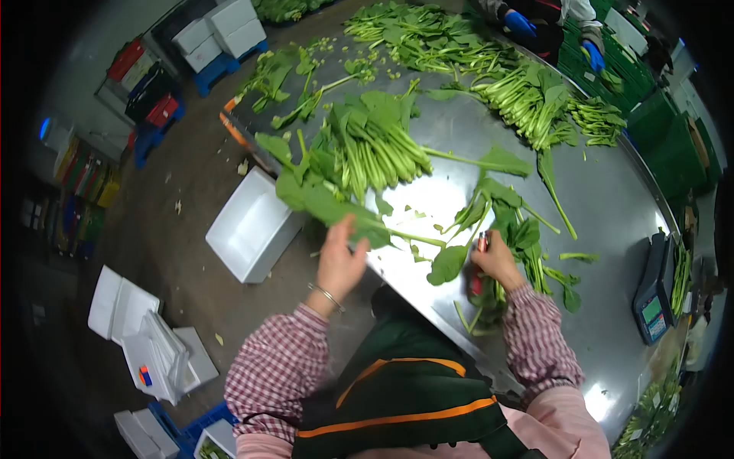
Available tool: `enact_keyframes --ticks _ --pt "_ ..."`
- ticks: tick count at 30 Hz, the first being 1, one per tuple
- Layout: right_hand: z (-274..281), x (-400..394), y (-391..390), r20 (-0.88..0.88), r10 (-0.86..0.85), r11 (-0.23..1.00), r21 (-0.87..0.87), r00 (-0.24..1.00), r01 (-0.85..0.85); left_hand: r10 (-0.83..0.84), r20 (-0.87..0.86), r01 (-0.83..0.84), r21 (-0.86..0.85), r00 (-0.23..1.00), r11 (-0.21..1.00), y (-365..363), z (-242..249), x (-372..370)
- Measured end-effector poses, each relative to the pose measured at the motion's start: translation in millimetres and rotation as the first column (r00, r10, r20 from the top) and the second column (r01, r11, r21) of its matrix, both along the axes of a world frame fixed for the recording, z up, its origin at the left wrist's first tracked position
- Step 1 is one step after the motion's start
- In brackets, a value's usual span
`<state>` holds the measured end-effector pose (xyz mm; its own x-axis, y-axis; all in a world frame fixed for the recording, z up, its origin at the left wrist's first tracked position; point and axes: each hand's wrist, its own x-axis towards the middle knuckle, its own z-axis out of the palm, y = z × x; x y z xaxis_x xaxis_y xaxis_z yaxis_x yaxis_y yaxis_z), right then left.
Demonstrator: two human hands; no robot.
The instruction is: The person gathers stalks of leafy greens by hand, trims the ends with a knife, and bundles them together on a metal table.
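Note:
My left hand [340, 258] is at the table's near edge, its thumb and fingers around the lower edge of a leafy green stalk [325, 205]. This stalk's leaf looks slightly blurred, and its stem points right across the table. Just beyond it lies a heaped bunch of leafy greens [375, 149], stems toward me. My right hand [497, 262] is closed around a red-handled knife [477, 277], whose blade I cannot make out. Loose leafy stalks [524, 233] lie beside and under the right hand. Small trimmed bits are scattered between my hands.
More greens [527, 103] line the far side of the metal table [604, 199]. A digital scale [652, 294] stands at the right. A white foam box [252, 226] sits off the left edge. Across the table is a co-worker's blue-gloved hand [520, 24], near green crates [592, 65].

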<state>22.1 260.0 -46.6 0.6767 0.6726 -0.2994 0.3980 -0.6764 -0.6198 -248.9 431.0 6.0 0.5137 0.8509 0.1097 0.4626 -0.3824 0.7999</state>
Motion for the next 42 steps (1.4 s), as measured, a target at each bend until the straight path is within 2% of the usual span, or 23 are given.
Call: enact_keyframes --ticks 1,3,6,9,11,13,15,17,18,20,22,23,25,27,28,30,32,34,36,37,38,40,42 --pt "15 3 1 -0.005 -0.025 1.0 0.006 1.0 0.025 0.029 -0.048 -0.024 0.09 0.998 0.996 38 -3 5" --pt "57 16 -6 0.363 0.28 0.96 -0.098 0.889 -0.263 0.075 -0.023 -0.076 -0.063 0.997 0.995 116 -43 20" --pt "80 26 -19 0.555 0.1 0.974 0.117 0.826 -0.196 0.078 -0.347 -0.132 -0.135 0.934 0.982 182 -55 68" --pt "48 74 -64 0.665 -0.209 0.976 0.103 0.717 0.19 -0.011 -0.567 -0.163 -0.256 0.824 0.953 206 -63 123" --pt "2 116 -117 0.696 -0.393 0.849 0.025 0.601 0.527 -0.088 -0.659 -0.148 -0.294 0.747 0.944 222 -72 158" --pt "-38 135 -154 0.718 -0.434 0.726 -0.078 0.544 0.683 -0.215 -0.515 -0.1 -0.516 0.83 0.851 239 -87 201" --pt "-66 137 -169 0.525 -0.551 0.575 -0.324 0.649 0.751 -0.138 -0.194 -0.037 -0.696 0.971 0.717 228 -67 241" --pt "-57 109 -123 0.531 -0.485 0.749 -0.158 0.695 0.643 0.051 0.219 0.17 -0.863 0.974 0.475 205 -23 278" --pt "-38 90 -84 0.29 -0.512 0.832 -0.065 0.809 0.55 0.025 0.218 0.183 -0.871 0.976 0.456 201 -20 294" --pt "-55 28 -18 0.384 -0.299 0.952 0.063 0.873 0.298 -0.241 0.349 0.423 -0.712 0.906 0.561 196 -21 317" --pt "-22 -39 68 0.109 -0.424 0.88 0.283 0.899 0.381 -0.358 0.438 0.522 -0.341 0.824 0.782 182 -27 300" --pt "-14 -63 97 0.221 -0.45 0.841 0.432 0.865 0.327 -0.421 0.468 0.536 -0.141 0.777 0.832 175 -19 271" --pt "32 -75 120 0.19 -0.471 0.843 0.386 0.861 0.376 -0.642 0.163 0.613 0.196 0.749 0.765 158 -2 184" --pt "57 -67 107 0.51 -0.434 0.898 0.315 0.743 0.308 -0.962 -0.04 0.96 0.094 0.269 0.265 139 -13 121" --pt "56 -60 90 0.464 -0.498 0.865 0.325 0.733 0.382 -0.965 -0.038 0.962 0.095 0.261 0.257 141 -27 101" --pt "51 -43 42 0.473 -0.578 0.815 0.295 0.665 0.498 -0.924 -0.378 0.986 0.166 0.049 -0.016 154 -69 83" --pt "25 -42 -23 0.585 -0.643 0.725 0.255 0.495 0.64 -0.749 -0.658 0.976 0.205 0.078 -0.079 217 -73 106" --pt "-21 -62 -86 0.49 -0.773 0.545 0.185 0.404 0.818 -0.618 -0.786 0.993 -0.09 -0.026 0.073 295 -45 139" --pt "-40 -87 -78 0.336 -0.865 0.416 0.063 0.373 0.907 -0.445 -0.855 0.957 0.173 0.264 0.234 383 -60 141" --pt "-43 -103 -29 0.346 -0.87 0.386 0.039 0.35 0.922 -0.268 -0.932 0.91 0.123 0.243 0.397 408 -54 153" --pt "-53 -120 17 0.482 -0.769 0.547 0.154 0.42 0.823 -0.087 -0.991 0.841 0.037 0.1 0.539 408 -23 180" --pt "-63 -140 101 0.355 -0.733 0.671 0.236 0.58 0.703 -0.338 -0.759 0.716 0.232 0.556 0.658 408 1 230" --pt "-34 -141 165 0.053 -0.483 0.85 0.267 0.874 0.454 -0.602 -0.361 0.7 0.428 0.712 0.571 371 17 297"
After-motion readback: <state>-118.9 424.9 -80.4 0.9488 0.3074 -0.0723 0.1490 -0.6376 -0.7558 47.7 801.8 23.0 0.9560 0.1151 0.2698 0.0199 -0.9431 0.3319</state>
